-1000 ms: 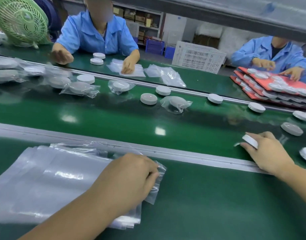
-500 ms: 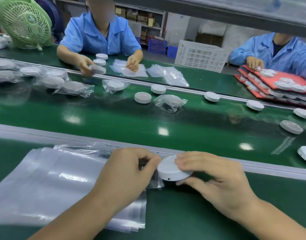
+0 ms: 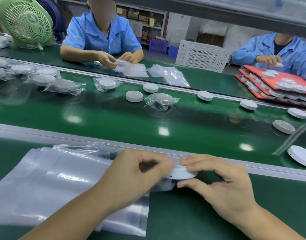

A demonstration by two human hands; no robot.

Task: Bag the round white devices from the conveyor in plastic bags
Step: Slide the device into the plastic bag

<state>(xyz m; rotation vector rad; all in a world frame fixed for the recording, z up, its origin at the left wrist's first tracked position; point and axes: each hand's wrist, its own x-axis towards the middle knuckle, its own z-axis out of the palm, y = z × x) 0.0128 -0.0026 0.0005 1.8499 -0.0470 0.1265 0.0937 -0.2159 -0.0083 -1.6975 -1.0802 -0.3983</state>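
Centrally, a round white device [image 3: 182, 174] is pinched by the right hand [image 3: 223, 191], at three o'clock from the left hand [image 3: 131, 179], by which a plastic bag [image 3: 161, 186] is gripped.

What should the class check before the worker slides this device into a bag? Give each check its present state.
1. The right hand grips the round device: ok.
2. The left hand pinches a bag: cannot tell, blurred.
3. Bag mouth open: cannot tell.
4. The round device is held beside the bag stack: ok.
5. A next device waits on the conveyor: ok.
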